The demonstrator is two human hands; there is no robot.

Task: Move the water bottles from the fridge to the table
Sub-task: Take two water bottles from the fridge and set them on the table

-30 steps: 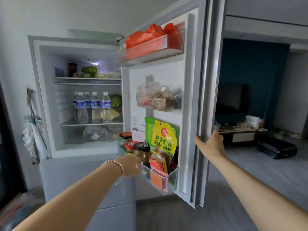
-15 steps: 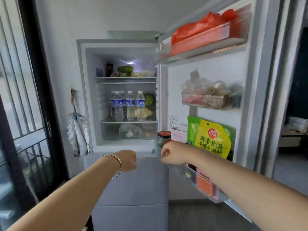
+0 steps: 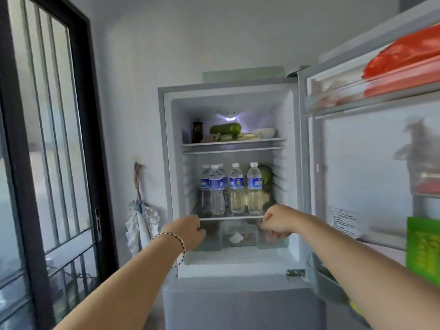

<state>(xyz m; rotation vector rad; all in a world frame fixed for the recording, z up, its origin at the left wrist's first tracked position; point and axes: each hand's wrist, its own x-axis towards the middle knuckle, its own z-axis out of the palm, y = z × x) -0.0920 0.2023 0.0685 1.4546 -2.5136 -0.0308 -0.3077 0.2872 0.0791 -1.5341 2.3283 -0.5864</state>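
Several clear water bottles (image 3: 237, 186) with white caps and blue labels stand upright on the middle glass shelf (image 3: 231, 217) of the open fridge (image 3: 166, 163). My left hand (image 3: 187, 232), a bracelet on its wrist, is curled shut just below the shelf's left front edge. My right hand (image 3: 277, 221) is curled shut at the shelf's right front edge, below the rightmost bottle (image 3: 254, 186). Neither hand holds or touches a bottle.
The fridge door (image 3: 371, 163) stands wide open on the right, its racks holding a red bag (image 3: 404, 55) and a green packet (image 3: 422, 251). Vegetables lie on the top shelf; a crisper drawer (image 3: 238, 236) sits under the bottles. A barred window (image 3: 47, 139) fills the left; an umbrella (image 3: 140, 220) hangs beside the fridge.
My right hand left the door's edge and came across to the fridge interior. Both hands rose to the bottle shelf. The view swung left and closer to the fridge.
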